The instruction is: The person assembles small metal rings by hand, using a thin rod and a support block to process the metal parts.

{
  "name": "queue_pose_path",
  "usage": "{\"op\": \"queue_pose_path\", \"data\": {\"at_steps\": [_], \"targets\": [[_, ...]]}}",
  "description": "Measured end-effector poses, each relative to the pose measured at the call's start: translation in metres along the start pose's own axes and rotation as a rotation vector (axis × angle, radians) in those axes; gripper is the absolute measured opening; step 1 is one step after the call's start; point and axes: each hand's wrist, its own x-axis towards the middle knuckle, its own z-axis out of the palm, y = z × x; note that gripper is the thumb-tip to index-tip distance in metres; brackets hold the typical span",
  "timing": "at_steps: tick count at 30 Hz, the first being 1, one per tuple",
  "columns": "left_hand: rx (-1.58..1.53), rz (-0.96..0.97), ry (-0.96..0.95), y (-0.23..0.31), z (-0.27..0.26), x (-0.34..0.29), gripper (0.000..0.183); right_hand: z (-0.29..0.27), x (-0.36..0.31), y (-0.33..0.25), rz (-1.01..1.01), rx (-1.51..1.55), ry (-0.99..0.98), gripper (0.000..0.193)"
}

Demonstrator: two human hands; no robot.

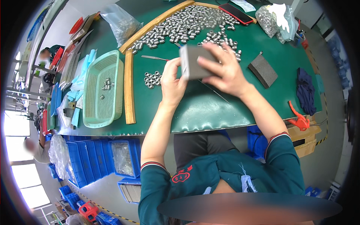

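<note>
A grey rectangular block [195, 68] with a pale side face is raised over the green table, slightly blurred. My left hand [174, 83] is closed round its left end. Against its right part lies my right hand [229, 73], fingers spread and smeared by motion; whether they press on it I cannot make out. Beside my left hand, a small cluster of metal sleeves [152, 79] stands on end. A slim tool with a red end [154, 58] lies just beyond them. Under my hands a thin metal rod [216, 92] rests on the tabletop.
A heap of metal cylinders [183, 24] fills the far side behind a wooden strip [153, 24]. Left stands a green basket [89, 97] holding a few pieces. Rightward lie a dark grey block [263, 71], a phone [236, 14], a dark cloth [306, 91] and a red-orange tool [300, 120].
</note>
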Motion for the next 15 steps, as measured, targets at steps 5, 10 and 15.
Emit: {"op": "queue_pose_path", "data": {"at_steps": [5,10,15], "targets": [[-0.106,-0.02,0.012,-0.003,-0.002,0.001,0.028,-0.001,0.002,0.013,0.054,-0.06,-0.001,0.063],[-0.366,-0.148,0.068,0.003,0.002,0.004,0.025,-0.004,0.0,0.019,0.188,-0.067,0.102,0.065],[-0.155,-0.107,0.049,-0.003,0.001,0.004,0.028,0.009,-0.005,0.006,0.101,0.093,0.073,0.068]]}}
